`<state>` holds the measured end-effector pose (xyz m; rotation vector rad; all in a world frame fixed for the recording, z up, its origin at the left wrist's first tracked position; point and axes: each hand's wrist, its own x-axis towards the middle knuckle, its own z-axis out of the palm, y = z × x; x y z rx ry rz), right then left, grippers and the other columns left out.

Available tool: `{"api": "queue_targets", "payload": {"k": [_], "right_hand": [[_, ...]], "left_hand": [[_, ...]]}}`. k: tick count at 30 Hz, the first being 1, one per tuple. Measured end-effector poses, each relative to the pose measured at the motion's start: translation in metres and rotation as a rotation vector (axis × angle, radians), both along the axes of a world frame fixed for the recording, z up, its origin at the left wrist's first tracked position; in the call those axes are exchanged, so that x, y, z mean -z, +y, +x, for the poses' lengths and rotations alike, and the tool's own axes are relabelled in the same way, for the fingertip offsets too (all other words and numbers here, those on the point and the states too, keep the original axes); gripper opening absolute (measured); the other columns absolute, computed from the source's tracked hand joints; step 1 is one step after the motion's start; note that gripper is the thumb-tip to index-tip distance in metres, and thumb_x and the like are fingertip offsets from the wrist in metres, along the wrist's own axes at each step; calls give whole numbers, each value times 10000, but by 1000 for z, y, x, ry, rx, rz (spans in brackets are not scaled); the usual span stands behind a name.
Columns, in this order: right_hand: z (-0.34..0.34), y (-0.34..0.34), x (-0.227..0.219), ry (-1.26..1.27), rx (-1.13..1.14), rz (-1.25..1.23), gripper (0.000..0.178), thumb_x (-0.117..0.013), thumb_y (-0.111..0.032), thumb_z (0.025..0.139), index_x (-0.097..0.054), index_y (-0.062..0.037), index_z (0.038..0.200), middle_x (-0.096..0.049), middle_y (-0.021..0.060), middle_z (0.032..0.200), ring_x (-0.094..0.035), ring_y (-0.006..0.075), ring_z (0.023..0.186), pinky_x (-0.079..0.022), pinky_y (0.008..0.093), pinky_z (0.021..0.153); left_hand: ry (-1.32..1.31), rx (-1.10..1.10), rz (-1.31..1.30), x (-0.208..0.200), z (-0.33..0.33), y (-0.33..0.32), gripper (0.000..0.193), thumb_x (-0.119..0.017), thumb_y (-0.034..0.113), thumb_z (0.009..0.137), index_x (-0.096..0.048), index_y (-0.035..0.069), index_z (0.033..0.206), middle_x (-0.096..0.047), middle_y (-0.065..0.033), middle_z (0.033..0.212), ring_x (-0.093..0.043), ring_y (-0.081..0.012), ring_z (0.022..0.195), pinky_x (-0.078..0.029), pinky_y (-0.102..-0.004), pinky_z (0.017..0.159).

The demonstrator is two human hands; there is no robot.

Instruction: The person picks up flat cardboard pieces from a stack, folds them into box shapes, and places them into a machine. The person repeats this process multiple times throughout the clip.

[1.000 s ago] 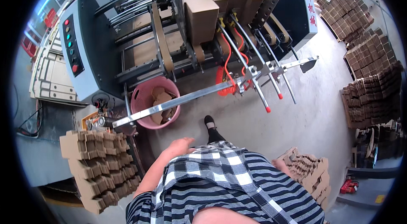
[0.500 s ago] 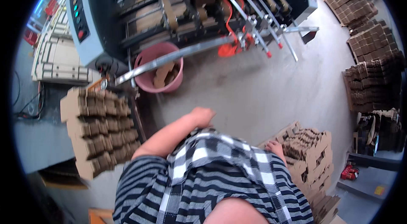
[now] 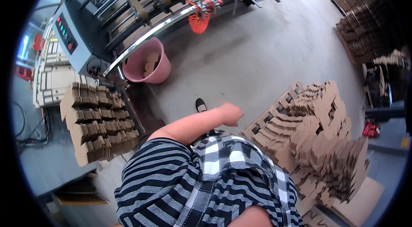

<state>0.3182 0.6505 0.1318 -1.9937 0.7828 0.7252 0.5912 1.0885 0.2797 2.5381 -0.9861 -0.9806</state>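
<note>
My left hand [image 3: 233,114] is held out in front of my body over the floor, its fingers curled in, and I see nothing in them. It touches nothing; a large pile of die-cut brown cardboard pieces [image 3: 317,115] lies just to its right. Some of those pieces lean on edge in a fanned row [image 3: 339,162] at the near side. My right hand is out of sight, and my body hides that side. On the left stands another cardboard stack [image 3: 101,124], set in several ridged rows.
Ahead is a machine with metal bars, an orange coiled hose [image 3: 199,23] and a button panel [image 3: 66,33]. A pink tub [image 3: 161,70] with cardboard scraps stands under its front rail. More cardboard stacks [image 3: 362,25] line the far right. A red object [image 3: 371,130] lies at the right.
My body has turned to the right, so the machine and tub sit further up and left. My left hand has swung right; my right hand, earlier by the right-hand cardboard pile, has left view.
</note>
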Motion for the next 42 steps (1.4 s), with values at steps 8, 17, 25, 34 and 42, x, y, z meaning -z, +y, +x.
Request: {"api": "queue_targets", "payload": {"k": [8, 17, 25, 34, 42], "right_hand": [[-195, -4, 6, -126, 208, -51, 314, -660, -279, 781, -631, 23, 861, -608, 132, 714, -571, 185, 693, -455, 335, 634], [-239, 43, -70, -65, 997, 27, 444, -668, -166, 784, -549, 61, 1147, -639, 100, 870, -616, 147, 708, -470, 266, 568], [-234, -14, -137, -535, 1365, -124, 268, -603, -126, 815, -605, 49, 1018, -619, 60, 769, -573, 128, 651, -453, 248, 587], [-157, -243, -272, -1203, 1315, -186, 353, -628, -262, 872, -587, 23, 1078, -646, 93, 934, -637, 153, 809, -473, 224, 621], [-57, -392, -326, -740, 953, 116, 611, -602, -536, 811, -567, -25, 1145, -639, 66, 992, -609, 144, 889, -471, 319, 722]], "left_hand": [[-11, 286, -136, -19, -40, -155, 545, -672, 353, 762, -528, 114, 1229, -626, -146, 1001, -609, -331, 931, -502, -427, 791], [-302, 146, -564, -124, -25, -327, 403, -643, 280, 799, -595, 63, 1136, -638, -130, 1059, -624, -294, 932, -494, -384, 807], [-263, -128, -1282, -169, -2, -392, 391, -653, 175, 837, -570, 3, 1179, -616, -119, 1152, -545, -207, 1121, -396, -330, 972], [378, -443, -1226, -178, -28, -451, 679, -593, 365, 871, -359, -41, 1362, -442, -202, 1342, -405, -270, 1264, -294, -349, 1053], [552, -612, -1211, -173, -48, -451, 576, -581, 356, 880, -446, -41, 1275, -542, -129, 1206, -488, -196, 1131, -358, -319, 969]]}}
